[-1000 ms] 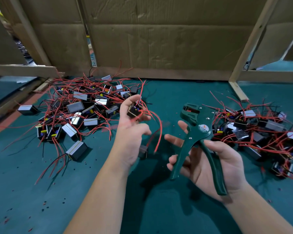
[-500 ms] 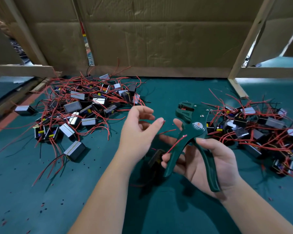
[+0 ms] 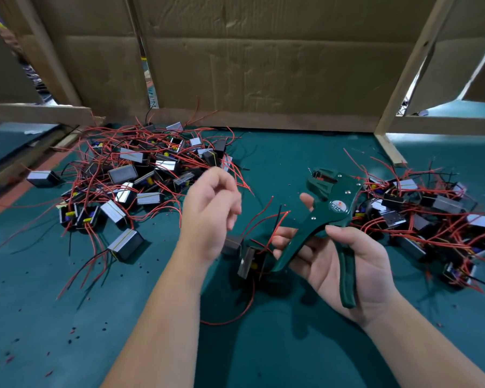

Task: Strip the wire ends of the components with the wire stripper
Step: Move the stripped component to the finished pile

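Green wire stripper (image 3: 328, 197): gripped in right hand (image 3: 319, 261).
Left hand (image 3: 210, 208): loose, holding nothing.
Small black box component (image 3: 245, 264): beside right fingers.

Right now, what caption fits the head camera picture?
Right hand holds green wire stripper; left hand hovers by the left component pile.

The right hand (image 3: 345, 264) grips a green wire stripper (image 3: 329, 211) by its handles, with the head pointing up and away. The left hand (image 3: 210, 208) hangs just left of it, fingers loosely bent, with nothing seen in it. Between the hands, a little lower, is a small black component (image 3: 245, 263). Its red wires reach up beside the right fingertips. A left pile (image 3: 129, 177) of components lies past the left hand. A right pile (image 3: 431, 217) lies right of the right hand, on the green table (image 3: 67, 317).
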Demonstrator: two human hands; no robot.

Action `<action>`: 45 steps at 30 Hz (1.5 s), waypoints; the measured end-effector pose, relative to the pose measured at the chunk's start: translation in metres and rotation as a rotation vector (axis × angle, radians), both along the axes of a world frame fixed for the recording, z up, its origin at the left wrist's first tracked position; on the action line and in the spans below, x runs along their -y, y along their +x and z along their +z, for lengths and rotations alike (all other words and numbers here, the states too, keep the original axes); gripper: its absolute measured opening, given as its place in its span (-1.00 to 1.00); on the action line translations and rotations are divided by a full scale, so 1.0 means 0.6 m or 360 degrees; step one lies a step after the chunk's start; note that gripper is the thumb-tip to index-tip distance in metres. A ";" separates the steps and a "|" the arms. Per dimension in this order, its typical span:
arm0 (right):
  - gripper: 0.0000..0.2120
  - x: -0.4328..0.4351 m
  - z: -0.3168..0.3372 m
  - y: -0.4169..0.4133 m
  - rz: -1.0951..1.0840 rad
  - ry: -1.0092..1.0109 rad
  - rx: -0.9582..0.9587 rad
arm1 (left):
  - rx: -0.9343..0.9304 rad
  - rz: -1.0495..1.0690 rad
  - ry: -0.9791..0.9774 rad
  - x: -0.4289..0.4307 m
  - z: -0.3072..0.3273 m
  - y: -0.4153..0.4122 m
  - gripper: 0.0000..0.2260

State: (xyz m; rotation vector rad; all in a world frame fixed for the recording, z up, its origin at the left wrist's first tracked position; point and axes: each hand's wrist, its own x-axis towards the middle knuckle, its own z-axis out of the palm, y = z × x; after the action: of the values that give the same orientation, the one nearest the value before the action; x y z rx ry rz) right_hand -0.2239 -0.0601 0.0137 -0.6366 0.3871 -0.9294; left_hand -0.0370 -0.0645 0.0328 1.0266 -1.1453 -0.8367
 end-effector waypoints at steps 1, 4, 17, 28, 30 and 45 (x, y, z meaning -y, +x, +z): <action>-0.10 0.000 0.002 -0.001 -0.0005 -0.0003 -0.0013 | 0.0097 -0.0175 0.0030 -0.004 0.003 0.006 -0.93; -0.13 0.003 0.003 -0.004 -0.0017 0.0000 -0.0006 | 0.0350 -0.0640 0.0286 -0.013 0.011 0.011 -0.69; -0.38 0.008 0.018 -0.017 -0.0163 -0.0169 -0.0375 | 0.0227 -0.0563 0.0374 -0.008 -0.006 -0.005 -0.90; -0.33 -0.013 0.019 -0.027 0.0145 -0.0132 -0.0302 | -0.0228 -0.0262 0.0250 -0.003 0.002 -0.027 -0.91; -0.41 -0.017 0.015 -0.024 0.0115 -0.0194 -0.0212 | -0.0176 -0.0266 0.0268 -0.003 0.002 -0.030 -0.86; -0.35 -0.017 0.017 -0.026 -0.0092 -0.0326 -0.0250 | 0.0144 -0.0579 0.0494 -0.012 0.000 -0.049 -0.91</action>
State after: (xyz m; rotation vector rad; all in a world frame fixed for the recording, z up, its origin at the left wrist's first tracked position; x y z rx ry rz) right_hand -0.2394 -0.0500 0.0240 -0.8937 0.4556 -0.9846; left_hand -0.0663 -0.0574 0.0328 1.1338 -1.3288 -1.2984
